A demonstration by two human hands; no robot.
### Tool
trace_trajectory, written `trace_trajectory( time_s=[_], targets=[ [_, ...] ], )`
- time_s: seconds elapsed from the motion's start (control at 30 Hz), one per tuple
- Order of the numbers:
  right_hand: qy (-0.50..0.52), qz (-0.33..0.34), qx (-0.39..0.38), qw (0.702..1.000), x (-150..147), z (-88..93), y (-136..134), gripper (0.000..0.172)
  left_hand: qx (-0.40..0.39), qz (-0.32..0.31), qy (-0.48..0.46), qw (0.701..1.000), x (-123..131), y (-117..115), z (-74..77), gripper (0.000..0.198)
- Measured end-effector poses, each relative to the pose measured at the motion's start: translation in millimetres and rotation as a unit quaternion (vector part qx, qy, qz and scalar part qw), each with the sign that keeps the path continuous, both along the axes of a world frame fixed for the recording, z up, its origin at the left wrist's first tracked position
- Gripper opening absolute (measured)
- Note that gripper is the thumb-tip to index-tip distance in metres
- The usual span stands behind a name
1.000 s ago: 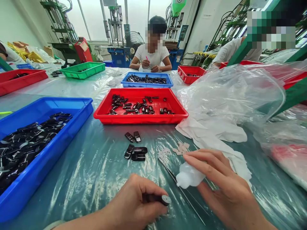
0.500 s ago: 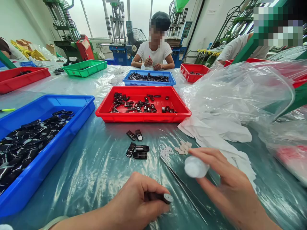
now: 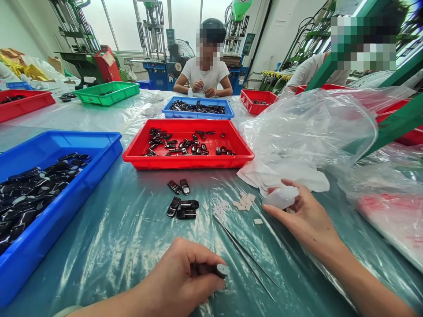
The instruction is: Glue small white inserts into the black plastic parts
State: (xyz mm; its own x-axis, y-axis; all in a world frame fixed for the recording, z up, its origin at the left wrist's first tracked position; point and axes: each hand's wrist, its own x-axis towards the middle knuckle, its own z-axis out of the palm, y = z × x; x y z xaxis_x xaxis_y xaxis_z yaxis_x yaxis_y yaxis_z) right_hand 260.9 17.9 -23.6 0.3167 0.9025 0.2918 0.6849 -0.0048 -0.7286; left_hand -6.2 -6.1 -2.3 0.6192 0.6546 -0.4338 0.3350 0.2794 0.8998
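Two hands over the bench (image 3: 132, 246). Left hand (image 3: 188, 275): fingers closed round a black part (image 3: 212, 269), its pale round end protruding past thumb and index fingertip. Right hand (image 3: 307, 218): translucent white bottle (image 3: 280, 197) held between thumb and fingers. Tweezers (image 3: 231, 236) lie between the hands. Wall notice (image 3: 280, 22): lettering too small to read.

LH (image 3: 185, 275) in pinch — RH (image 3: 307, 218) fwd
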Motion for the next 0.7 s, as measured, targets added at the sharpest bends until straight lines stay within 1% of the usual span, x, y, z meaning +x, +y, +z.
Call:
trace_trajectory(
  time_s=[0.07, 0.1, 0.13, 0.17, 0.2, 0.23, 0.27, 0.3, 0.33, 0.4, 0.47, 0.53, 0.7],
  targets=[
    [-0.007, -0.024, 0.056, 0.998, -3.2, 4.3, -5.1, 0.080, 0.005, 0.000, -0.005, 1.000, -0.3, -0.1, -1.1, 0.014],
    [-0.010, -0.043, 0.092, 0.995, -6.2, 7.9, -8.9, 0.085, 0.009, 0.000, -0.008, 1.000, -0.2, -0.2, -1.6, 0.014],
    [-0.021, -0.054, 0.135, 0.989, -10.4, 12.0, -13.4, 0.084, 0.011, 0.002, -0.010, 1.000, 0.0, -0.3, -2.2, 0.014],
    [-0.039, -0.052, 0.177, 0.982, -15.6, 16.0, -18.0, 0.076, 0.013, 0.006, -0.010, 1.000, 0.3, -0.4, -2.6, 0.014],
    [-0.060, -0.034, 0.211, 0.975, -21.7, 19.5, -22.4, 0.062, 0.016, 0.009, -0.010, 1.000, 0.5, -0.6, -3.0, 0.015],
    [-0.096, 0.017, 0.236, 0.967, -28.6, 21.8, -25.9, 0.044, 0.019, 0.011, -0.011, 1.000, 0.8, -0.7, -3.3, 0.015],
    [-0.121, 0.083, 0.231, 0.962, -35.9, 22.9, -28.3, 0.028, 0.021, 0.012, -0.012, 1.000, 1.0, -0.8, -3.5, 0.015],
    [-0.138, 0.146, 0.207, 0.958, -43.2, 22.6, -29.3, 0.018, 0.024, 0.013, -0.013, 1.000, 1.2, -1.0, -3.6, 0.014],
    [-0.148, 0.204, 0.177, 0.951, -50.0, 21.0, -28.8, 0.015, 0.026, 0.013, -0.015, 0.999, 1.3, -1.1, -3.5, 0.014],
    [-0.152, 0.274, 0.122, 0.942, -61.0, 15.5, -24.6, 0.016, 0.028, 0.014, -0.018, 0.999, 1.4, -1.3, -3.5, 0.015],
    [-0.155, 0.303, 0.089, 0.936, -67.4, 9.7, -18.7, 0.017, 0.025, 0.016, -0.018, 0.999, 1.4, -1.5, -3.7, 0.016],
    [-0.156, 0.313, 0.064, 0.934, -70.4, 6.3, -14.0, 0.017, 0.020, 0.019, -0.019, 0.999, 1.3, -1.6, -4.1, 0.017],
    [-0.169, 0.329, 0.019, 0.929, -76.8, 6.8, -8.3, 0.015, 0.018, 0.020, -0.027, 0.999, 1.0, -1.1, -5.2, 0.016]
  ],
)
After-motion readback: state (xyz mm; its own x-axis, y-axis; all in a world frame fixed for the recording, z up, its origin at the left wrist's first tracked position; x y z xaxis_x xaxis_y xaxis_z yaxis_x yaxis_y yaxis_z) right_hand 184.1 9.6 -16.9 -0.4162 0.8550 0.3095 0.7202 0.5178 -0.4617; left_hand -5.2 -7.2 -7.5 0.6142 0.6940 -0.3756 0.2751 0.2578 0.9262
